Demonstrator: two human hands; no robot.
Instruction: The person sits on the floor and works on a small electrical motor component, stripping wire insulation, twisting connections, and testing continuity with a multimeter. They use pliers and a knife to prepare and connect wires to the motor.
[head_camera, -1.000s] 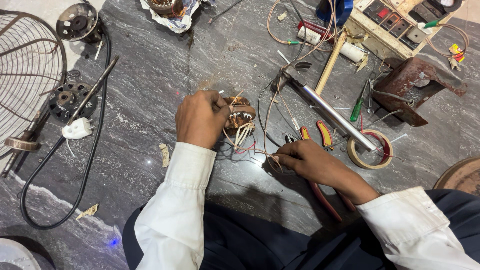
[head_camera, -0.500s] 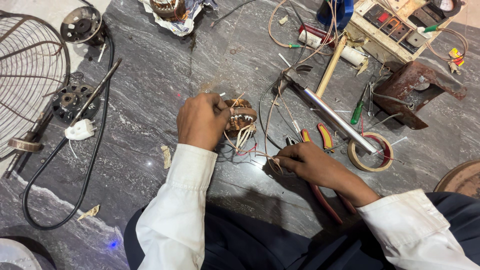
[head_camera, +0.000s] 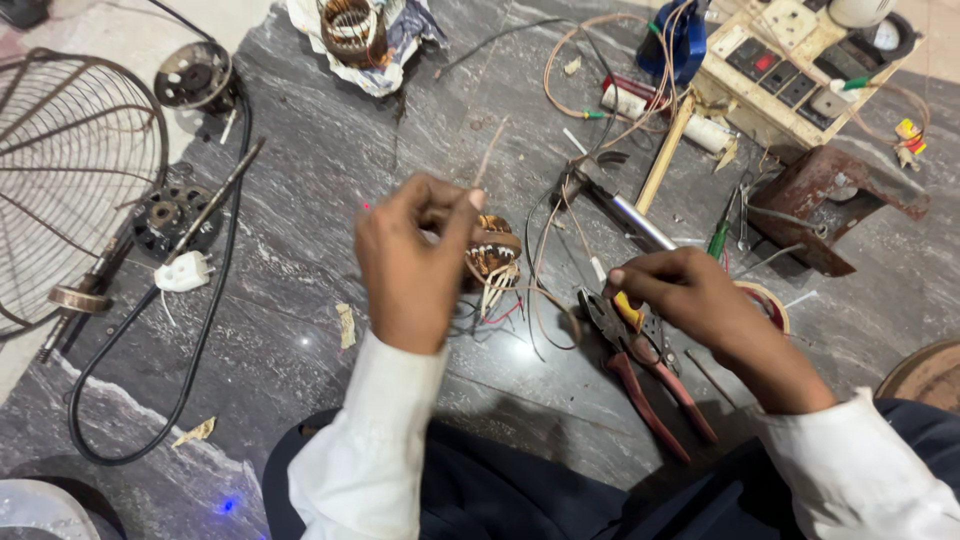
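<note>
My left hand (head_camera: 415, 262) is raised above the dark stone floor, thumb and fingers pinched on a thin pale wire (head_camera: 490, 150) that sticks up past the fingertips. Just behind it sits a small copper-wound stator (head_camera: 497, 255) with loose white, red and copper leads hanging out. My right hand (head_camera: 690, 295) is lower and to the right, its fingers curled shut on a thin copper lead (head_camera: 545, 300) that loops back to the stator. Red-handled pliers (head_camera: 655, 385) lie on the floor under that hand.
A wire fan guard (head_camera: 70, 180) lies at far left, beside a black cable (head_camera: 200, 345) with a white plug (head_camera: 185, 271). A metal rod (head_camera: 640, 220), tape roll (head_camera: 770, 300), green screwdriver (head_camera: 718, 240), rusty bracket (head_camera: 830, 200) and switchboard (head_camera: 800, 60) crowd the right.
My left hand has lifted off the stator and pulled a thin wire upward. My right hand has shifted slightly up from the floor, still beside the pliers.
</note>
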